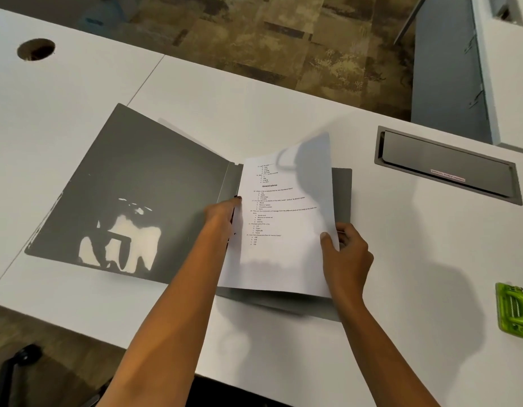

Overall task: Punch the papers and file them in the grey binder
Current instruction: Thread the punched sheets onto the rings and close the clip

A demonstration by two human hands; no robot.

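We see both hands on the papers [283, 218], over the right half of the open binder [131, 195]. Left hand [222, 214] sits at the papers' left edge, next to the binder spine, fingers curled round that edge; fingertips are mostly hidden behind the sheet, so we can't tell how firm the hold is. Right hand [344, 251] pinches the papers' right edge low down, thumb on top of the sheet, other fingers underneath. Papers are lifted and bowed, top end raised off the binder and blurred, printed text facing up. Bottom edge of the papers hangs just above the binder's lower edge. We can't tell whether the sheet has holes.

Binder is grey, lying flat and open on the white counter [283, 113]. Left cover spreads out wide to the left and carries a glossy reflection. Right cover is mostly hidden under the papers; only a strip shows along the right and bottom.

Green punch [513, 312] sits on the counter at the far right edge of view, well apart from the binder, partly cut off. Grey cable box [448, 165] is set into the counter beyond the right hand. Round hole [36, 49] in the counter far left. Patterned carpet [254, 33] beyond the counter.
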